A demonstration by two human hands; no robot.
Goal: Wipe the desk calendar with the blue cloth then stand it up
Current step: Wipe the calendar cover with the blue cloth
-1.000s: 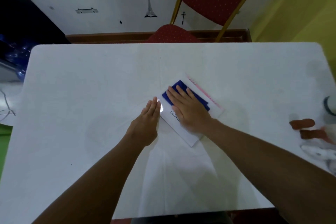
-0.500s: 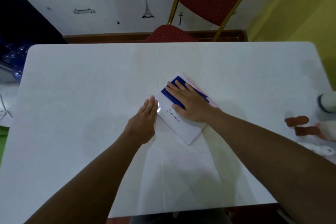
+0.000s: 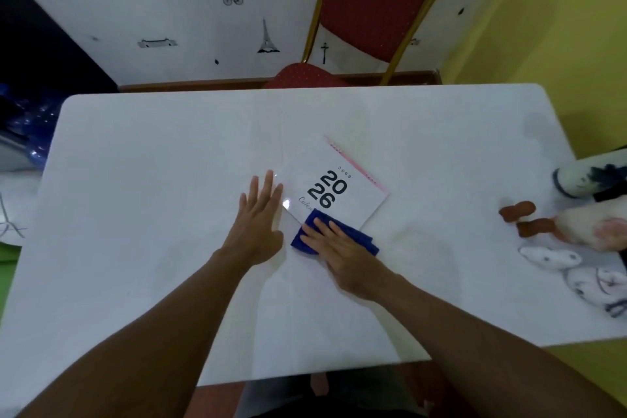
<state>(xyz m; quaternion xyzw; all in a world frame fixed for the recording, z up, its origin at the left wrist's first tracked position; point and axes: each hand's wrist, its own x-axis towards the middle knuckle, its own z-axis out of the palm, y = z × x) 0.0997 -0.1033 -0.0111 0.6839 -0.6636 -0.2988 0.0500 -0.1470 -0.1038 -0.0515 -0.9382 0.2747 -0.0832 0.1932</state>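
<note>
The white desk calendar (image 3: 342, 170) lies flat in the middle of the white table (image 3: 152, 163), turned at an angle, with "2026" printed on its cover and a pink edge at the far right. My right hand (image 3: 342, 254) presses flat on the blue cloth (image 3: 305, 239), which covers the calendar's near corner and partly rests on the table. My left hand (image 3: 259, 219) lies flat on the table, fingers spread, its fingertips against the calendar's left edge.
Plush toys with orange feet (image 3: 529, 217) and a white bottle (image 3: 590, 176) sit at the table's right edge. A red chair (image 3: 376, 3) stands behind the far edge. Papers lie off the left side.
My right hand has slid the blue cloth from the calendar's far part toward me to its near corner, uncovering the "2026" print. My left hand stays at the left edge.
</note>
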